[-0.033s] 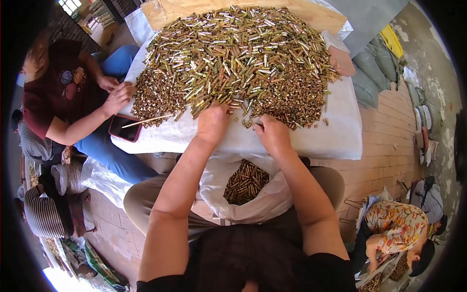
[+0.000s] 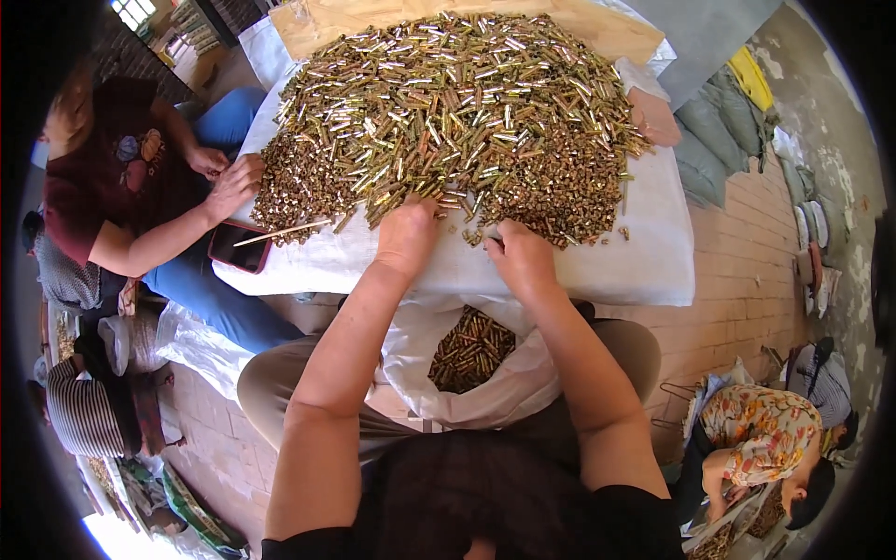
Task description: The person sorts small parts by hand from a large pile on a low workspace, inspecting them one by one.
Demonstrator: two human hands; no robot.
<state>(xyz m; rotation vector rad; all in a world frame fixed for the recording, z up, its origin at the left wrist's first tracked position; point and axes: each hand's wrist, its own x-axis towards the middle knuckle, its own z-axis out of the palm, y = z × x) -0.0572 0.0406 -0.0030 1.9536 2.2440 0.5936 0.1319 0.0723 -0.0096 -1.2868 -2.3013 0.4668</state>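
My left hand (image 2: 408, 237) rests at the near edge of a large pile of slim gold-coloured metal sleeves (image 2: 439, 121), its fingers curled in and mostly hidden under the hand. My right hand (image 2: 521, 255) is beside a heap of small brass-coloured metal pieces (image 2: 560, 191), thumb and forefinger closed together. What either hand grips is too small or covered to make out. A few loose small pieces lie on the white cloth between the hands. Below the table edge, between my knees, an open white sack (image 2: 420, 373) holds many finished-looking metal pieces (image 2: 473, 350).
At the left, a co-worker's hand (image 2: 233, 185) touches the pile's edge. A phone (image 2: 240, 246) and a wooden stick (image 2: 283, 232) lie at the near left corner of the cloth-covered table (image 2: 644, 271). A wooden board (image 2: 597, 33) backs the pile. Another person (image 2: 761, 434) bends at lower right.
The co-worker's hand at the left has shifted slightly toward the pile. My own hands stay almost in place.
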